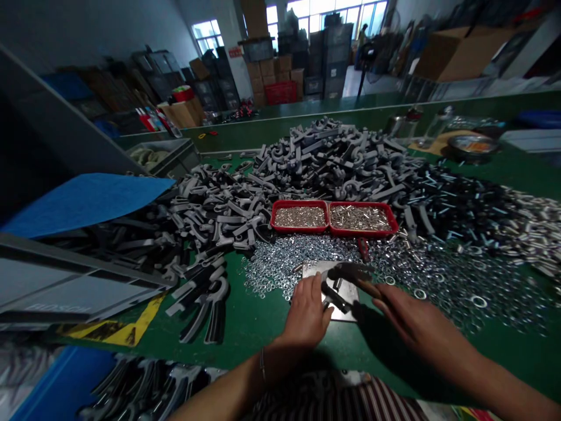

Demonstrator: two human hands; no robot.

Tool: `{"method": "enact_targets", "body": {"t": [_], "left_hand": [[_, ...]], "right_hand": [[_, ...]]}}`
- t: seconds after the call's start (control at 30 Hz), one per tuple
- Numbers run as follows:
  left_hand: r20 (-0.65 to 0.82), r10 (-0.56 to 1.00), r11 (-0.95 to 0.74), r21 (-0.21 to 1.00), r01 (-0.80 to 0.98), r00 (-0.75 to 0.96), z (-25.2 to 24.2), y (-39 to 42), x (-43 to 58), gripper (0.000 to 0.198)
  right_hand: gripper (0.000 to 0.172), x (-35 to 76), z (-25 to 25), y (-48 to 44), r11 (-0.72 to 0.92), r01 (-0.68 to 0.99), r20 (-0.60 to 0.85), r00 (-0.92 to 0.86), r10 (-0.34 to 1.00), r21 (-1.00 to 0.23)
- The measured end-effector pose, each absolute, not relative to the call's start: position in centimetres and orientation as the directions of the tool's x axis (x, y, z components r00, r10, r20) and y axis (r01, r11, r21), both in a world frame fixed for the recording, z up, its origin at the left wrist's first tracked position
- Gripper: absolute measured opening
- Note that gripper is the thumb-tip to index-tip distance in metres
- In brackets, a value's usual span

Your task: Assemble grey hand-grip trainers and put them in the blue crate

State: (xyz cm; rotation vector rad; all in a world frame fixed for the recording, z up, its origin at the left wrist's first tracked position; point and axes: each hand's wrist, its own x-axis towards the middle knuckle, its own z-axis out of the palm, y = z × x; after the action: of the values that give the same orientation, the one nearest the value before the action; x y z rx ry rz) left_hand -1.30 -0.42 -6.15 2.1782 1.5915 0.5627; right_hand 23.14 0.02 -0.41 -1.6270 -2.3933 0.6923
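Note:
My right hand (405, 313) is closed around the wooden handle of a hammer (367, 286), whose dark head is over a small metal plate (313, 269). On that plate lies a black and grey handle part (336, 298). My left hand (307, 310) grips this part from the left, its thumb near the lower end; the fingers partly hide what they hold. Loose metal washers (280, 263) spread around the back and left of the plate. Beyond it stand two red trays, one with tiny metal pieces (300, 217) and one with small metal pins (357, 218).
A large heap of grey and black handle parts (324, 152) fills the back of the green table (258, 333). Black parts, bolts and metal sleeves (534, 228) lie to the right. At left are a grey crate (74, 286) and several finished-looking handles (214, 310).

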Motion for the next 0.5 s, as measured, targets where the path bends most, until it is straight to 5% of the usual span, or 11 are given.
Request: {"method": "enact_targets", "body": {"t": [0.1, 0.2, 0.3, 0.4, 0.5], "left_hand": [[0.078, 0.974, -0.221, 0.554, 0.802, 0.214, -6.6, -0.6, -1.3, 0.082], [0.073, 0.976, -0.211, 0.566, 0.797, 0.207, -6.4, -0.4, -1.4, 0.087], [0.063, 0.975, -0.201, 0.646, 0.736, 0.211, -5.3, 0.3, -1.8, 0.082], [-0.081, 0.971, -0.04, 0.874, 0.485, 0.226, -3.9, 1.4, -2.5, 0.064], [-0.214, 0.936, 0.131, 0.949, 0.288, 0.28, -3.6, 2.6, -3.5, 0.052]], "right_hand": [[0.025, 21.9, -0.4, 0.4, 0.334, 0.831, -0.182, -0.449, 0.875, -0.445], [0.028, 22.1, -0.5, 1.4, 0.198, 0.716, -0.225, -0.45, 0.864, -0.669], [0.038, 24.6, -1.4, 2.7, -0.051, 0.602, -0.248, -0.25, 0.936, -0.797], [0.045, 28.5, -3.0, 4.4, -0.211, 0.651, -0.293, -0.019, 0.956, -0.729], [0.046, 31.5, -3.4, 6.1, -0.071, 0.853, -0.135, 0.001, 0.991, -0.517]]}}
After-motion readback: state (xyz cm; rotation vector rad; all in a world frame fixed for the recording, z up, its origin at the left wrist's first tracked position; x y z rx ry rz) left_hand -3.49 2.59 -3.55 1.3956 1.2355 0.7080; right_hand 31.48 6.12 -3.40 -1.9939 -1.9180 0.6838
